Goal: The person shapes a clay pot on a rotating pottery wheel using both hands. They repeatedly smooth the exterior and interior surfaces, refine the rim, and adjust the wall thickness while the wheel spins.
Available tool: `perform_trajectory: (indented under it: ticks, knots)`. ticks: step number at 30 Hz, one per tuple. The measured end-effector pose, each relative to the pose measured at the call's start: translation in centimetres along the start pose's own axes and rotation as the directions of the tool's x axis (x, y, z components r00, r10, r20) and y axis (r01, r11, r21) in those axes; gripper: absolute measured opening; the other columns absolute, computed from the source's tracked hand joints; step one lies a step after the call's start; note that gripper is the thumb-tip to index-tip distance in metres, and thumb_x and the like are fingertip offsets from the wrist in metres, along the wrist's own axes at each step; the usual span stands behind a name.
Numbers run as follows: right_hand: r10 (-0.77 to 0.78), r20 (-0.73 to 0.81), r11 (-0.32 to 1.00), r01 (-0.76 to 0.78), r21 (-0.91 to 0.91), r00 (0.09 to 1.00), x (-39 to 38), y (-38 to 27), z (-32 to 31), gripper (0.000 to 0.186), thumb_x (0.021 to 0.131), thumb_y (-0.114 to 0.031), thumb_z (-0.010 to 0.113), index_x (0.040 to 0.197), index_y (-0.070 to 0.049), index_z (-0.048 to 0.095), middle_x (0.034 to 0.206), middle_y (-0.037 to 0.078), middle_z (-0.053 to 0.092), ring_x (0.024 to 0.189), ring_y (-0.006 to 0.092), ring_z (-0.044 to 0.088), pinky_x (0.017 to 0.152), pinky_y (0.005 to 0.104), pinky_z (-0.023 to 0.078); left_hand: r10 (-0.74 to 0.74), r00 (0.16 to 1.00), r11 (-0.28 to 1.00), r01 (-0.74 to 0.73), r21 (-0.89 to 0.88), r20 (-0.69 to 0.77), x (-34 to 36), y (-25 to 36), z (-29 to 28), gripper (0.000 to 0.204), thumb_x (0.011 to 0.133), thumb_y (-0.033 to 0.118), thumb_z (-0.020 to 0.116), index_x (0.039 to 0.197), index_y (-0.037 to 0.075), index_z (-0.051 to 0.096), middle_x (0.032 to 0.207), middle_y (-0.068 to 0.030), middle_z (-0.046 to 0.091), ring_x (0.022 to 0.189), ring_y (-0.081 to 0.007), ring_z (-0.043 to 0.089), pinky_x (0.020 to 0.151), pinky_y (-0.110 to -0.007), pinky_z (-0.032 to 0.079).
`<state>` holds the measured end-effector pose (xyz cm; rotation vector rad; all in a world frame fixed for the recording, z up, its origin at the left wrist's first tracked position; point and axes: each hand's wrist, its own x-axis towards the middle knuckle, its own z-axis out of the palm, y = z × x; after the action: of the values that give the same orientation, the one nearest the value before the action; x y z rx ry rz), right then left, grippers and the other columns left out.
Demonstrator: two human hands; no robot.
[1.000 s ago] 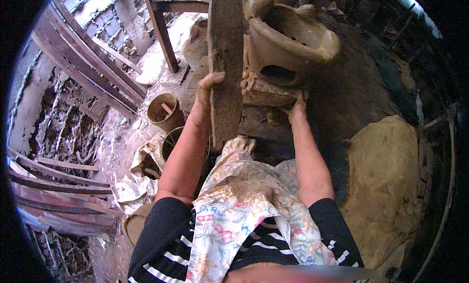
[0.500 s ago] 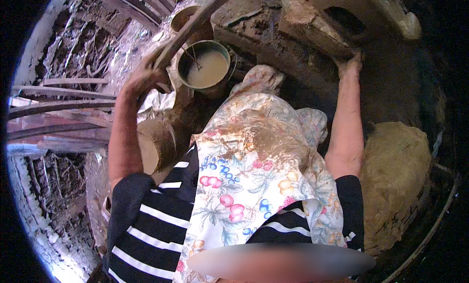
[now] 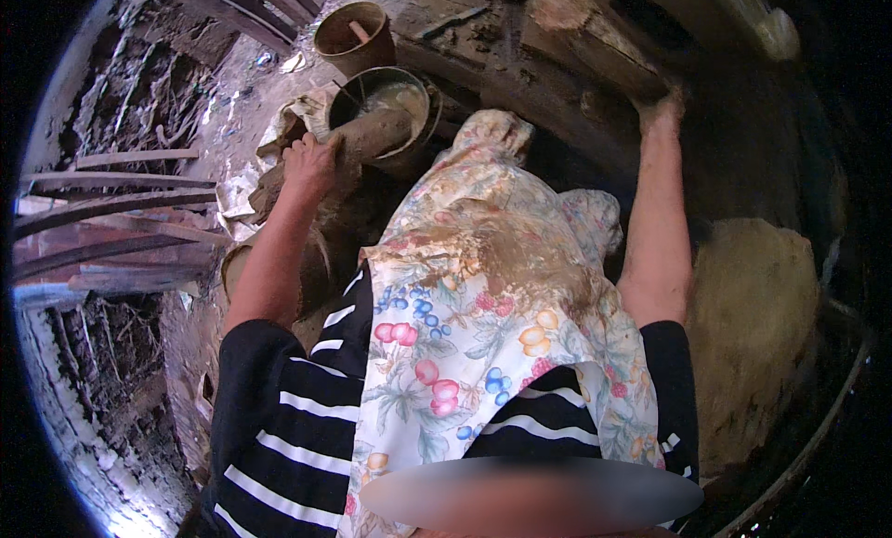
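Note:
My left hand [image 3: 311,166] grips a muddy brown board [image 3: 374,131], which lies across the rim of a bucket [image 3: 423,111] of murky liquid. My right hand [image 3: 665,113] reaches to the upper right, its fingers closed round the low corner of a rough block [image 3: 613,59]. On that block stands a wet clay vessel [image 3: 725,22] with a dark side opening, partly cut off by the picture's edge. My floral apron [image 3: 483,278] is smeared with mud over my lap.
A smaller bucket [image 3: 375,53] with a stick stands behind the first. Crumpled sacking [image 3: 240,199] and a round container [image 3: 237,273] lie at left, near wooden slats [image 3: 121,203] and a rough wall [image 3: 65,380]. A large yellowish clay mass [image 3: 753,334] is at right.
The board in my left hand swung left and down from upright beside the vessel onto the bucket. My view tilted downward, while my right hand stayed at the block.

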<state>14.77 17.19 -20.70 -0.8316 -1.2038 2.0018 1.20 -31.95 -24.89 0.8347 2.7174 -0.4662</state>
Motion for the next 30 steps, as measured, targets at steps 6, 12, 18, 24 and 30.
perform_trajectory:
  ticks: [6,12,18,24,30]
  knots:
    - [-0.063,-0.024,0.997,0.064,0.034,0.998,-0.1,0.7,-1.0,0.063,0.09,-0.046,0.042,0.14,-0.015,0.018,0.141,0.015,0.021,0.128,0.0364,0.026,0.095,0.0627,0.033,0.044,0.996,0.992,-0.053,-0.112,-0.081,-0.7,-1.7,3.0,0.047,0.078,0.015,0.054,0.123,0.025,0.049,0.102,-0.0211,0.052,0.094,-0.0378,0.054,0.078,-0.047,0.045]
    - [0.021,-0.303,0.998,-0.036,-0.045,0.953,0.1,0.9,-0.8,0.063,0.087,-0.051,0.045,0.138,-0.022,0.023,0.141,0.01,0.024,0.127,0.0339,0.029,0.093,0.0617,0.034,0.078,0.976,0.141,0.189,-0.972,0.201,-7.2,-5.6,2.2,0.081,0.056,0.002,0.066,0.132,0.01,0.041,0.117,-0.011,0.054,0.094,-0.0235,0.056,0.078,-0.034,0.046]
    - [0.041,-0.269,0.999,-0.046,-0.014,0.962,0.8,1.4,-1.9,0.064,0.088,-0.05,0.046,0.137,-0.015,0.025,0.14,0.011,0.027,0.126,0.0327,0.032,0.096,0.0597,0.034,-0.133,0.99,0.003,-0.047,-0.999,-0.047,-4.1,-0.8,-3.6,0.084,0.058,0.006,0.069,0.135,0.008,0.036,0.115,-0.0059,0.051,0.095,-0.0167,0.051,0.078,-0.027,0.044]
    - [0.017,-0.246,0.999,-0.028,-0.042,0.969,-0.9,0.9,-0.9,0.061,0.09,-0.05,0.041,0.138,-0.016,0.024,0.141,0.011,0.026,0.127,0.0327,0.03,0.098,0.0576,0.033,-0.029,0.861,-0.276,-0.495,-0.824,-0.508,5.9,10.2,-17.6,0.083,0.064,0.006,0.07,0.138,0.009,0.03,0.126,-0.0093,0.046,0.105,-0.0186,0.05,0.087,-0.029,0.043]
    - [0.007,-0.23,0.999,-0.018,-0.045,0.973,-0.6,1.4,-0.7,0.061,0.09,-0.049,0.039,0.139,-0.016,0.022,0.142,0.01,0.024,0.128,0.0323,0.029,0.097,0.057,0.033,-0.228,0.761,-0.489,-0.629,-0.605,-0.607,8.5,20.4,-24.0,0.077,0.068,0.007,0.072,0.135,0.006,0.033,0.123,-0.0102,0.05,0.106,-0.0195,0.051,0.087,-0.031,0.045]
